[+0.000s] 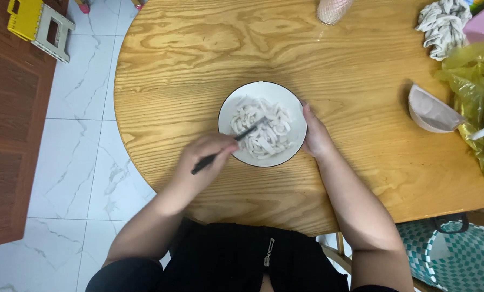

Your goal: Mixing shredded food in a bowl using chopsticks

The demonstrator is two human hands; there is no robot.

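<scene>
With the right hand bracing the rim of the white round ceramic bowl of pale cut strips at mid round wooden bench, the left hand's fingers, pinched on dark slim chopsticks, should stir gently, tips kept low.

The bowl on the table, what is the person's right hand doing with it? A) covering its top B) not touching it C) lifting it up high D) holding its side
D: the right hand rests against the side of the white bowl, which sits on the wooden table, while the left hand holds dark chopsticks in the food.
</scene>
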